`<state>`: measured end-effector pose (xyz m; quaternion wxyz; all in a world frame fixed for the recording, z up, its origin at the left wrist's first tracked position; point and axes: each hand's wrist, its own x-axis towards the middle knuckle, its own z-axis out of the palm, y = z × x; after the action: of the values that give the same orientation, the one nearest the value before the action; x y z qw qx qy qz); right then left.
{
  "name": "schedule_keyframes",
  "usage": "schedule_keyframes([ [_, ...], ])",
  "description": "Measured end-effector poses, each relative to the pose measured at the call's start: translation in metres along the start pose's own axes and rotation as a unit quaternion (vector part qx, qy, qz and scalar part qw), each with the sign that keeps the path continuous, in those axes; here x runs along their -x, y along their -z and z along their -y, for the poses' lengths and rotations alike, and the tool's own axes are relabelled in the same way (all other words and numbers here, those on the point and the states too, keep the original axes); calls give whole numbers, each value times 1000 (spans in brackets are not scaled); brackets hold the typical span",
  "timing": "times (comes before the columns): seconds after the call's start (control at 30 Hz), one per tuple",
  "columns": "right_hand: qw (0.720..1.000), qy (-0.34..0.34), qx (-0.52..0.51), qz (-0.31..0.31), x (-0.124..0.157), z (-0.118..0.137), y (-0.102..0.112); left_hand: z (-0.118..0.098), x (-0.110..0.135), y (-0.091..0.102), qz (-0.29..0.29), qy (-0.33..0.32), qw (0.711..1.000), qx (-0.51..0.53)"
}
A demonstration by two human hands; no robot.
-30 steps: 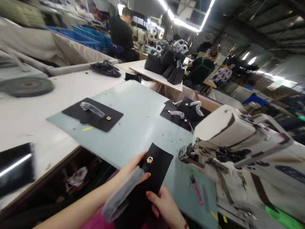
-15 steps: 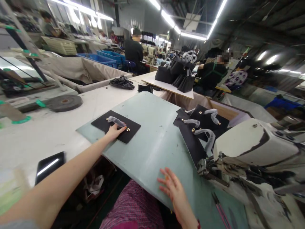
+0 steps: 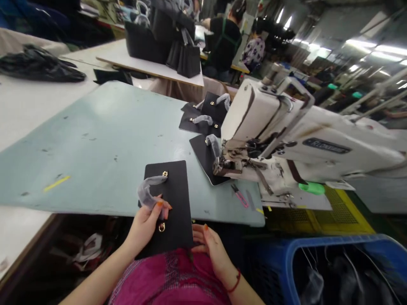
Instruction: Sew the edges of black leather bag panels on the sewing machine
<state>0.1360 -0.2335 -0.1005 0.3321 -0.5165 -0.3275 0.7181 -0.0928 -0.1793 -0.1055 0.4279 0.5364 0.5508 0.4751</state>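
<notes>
Black panel (image 3: 178, 203), lower centre of frame: flat, thin, smooth matte sheet, roughly rectangular, top corners slightly rounded. Carries an arched handle (image 3: 146, 192) in cloudy, crinkled clear wrap, with gold-coloured metal fittings (image 3: 165, 173) at its ends. Panel is tilted toward the camera; its lower end is over the magenta checked clothing (image 3: 171, 279), upper part over the near edge of the table (image 3: 95, 140).

Table top is smooth pale green-blue, scuffed with dark marks, one yellow strip (image 3: 57, 183) at left. Similar black panels with wrapped handles lie centre-right, the nearest one (image 3: 203, 154) partly behind the sewing machine (image 3: 248, 110), whose white paint is chipped. Pink-handled snips (image 3: 240, 196) sit flat just below the machine head. Blue plastic basket (image 3: 286, 258) lower right, lattice side, dark pieces inside.

Left hand (image 3: 144, 222): reaches up from bottom left, fingers closed round the lower part of the handle, thumb on top. Right hand (image 3: 213, 245): comes from bottom right, palm turned inward, red cord (image 3: 234, 283) at wrist. Its fingers are half open, loosely bent at the panel's lower right edge; can't tell whether they pinch it.
</notes>
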Motion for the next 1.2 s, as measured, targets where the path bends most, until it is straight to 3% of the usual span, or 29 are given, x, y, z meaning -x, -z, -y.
schedule_keyframes([
  [0.1, 998, 54, 0, 37, 7, 27, -17, -21, 16, -20, -10, -10, 999, 33],
  [0.17, 992, 104, 51, 42, 10, 48, -23, -30, 26, -27, -51, 15, 998, 42],
  [0.27, 970, 180, 161, 34, 14, 78, -24, -34, 45, -27, -111, 106, 986, 61],
  [0.33, 947, 215, 235, 37, 17, 93, -23, -32, 60, -24, -100, 198, 970, 101],
  [0.43, 922, 242, 297, 63, 22, 106, -28, -31, 78, -26, -33, 308, 917, 251],
  [0.53, 924, 244, 279, 91, 27, 109, -40, -38, 78, -37, 12, 364, 842, 399],
  [0.63, 935, 244, 240, 93, 33, 108, -50, -51, 61, -51, -16, 416, 787, 454],
  [0.73, 936, 255, 224, 91, 38, 107, -52, -66, 43, -63, -44, 408, 759, 505],
  [0.87, 919, 299, 245, 76, 39, 107, -49, -77, 32, -69, -37, 385, 753, 532],
  [1.2, 903, 340, 258, 39, 27, 110, -54, -77, 22, -57, -58, 348, 792, 498],
])
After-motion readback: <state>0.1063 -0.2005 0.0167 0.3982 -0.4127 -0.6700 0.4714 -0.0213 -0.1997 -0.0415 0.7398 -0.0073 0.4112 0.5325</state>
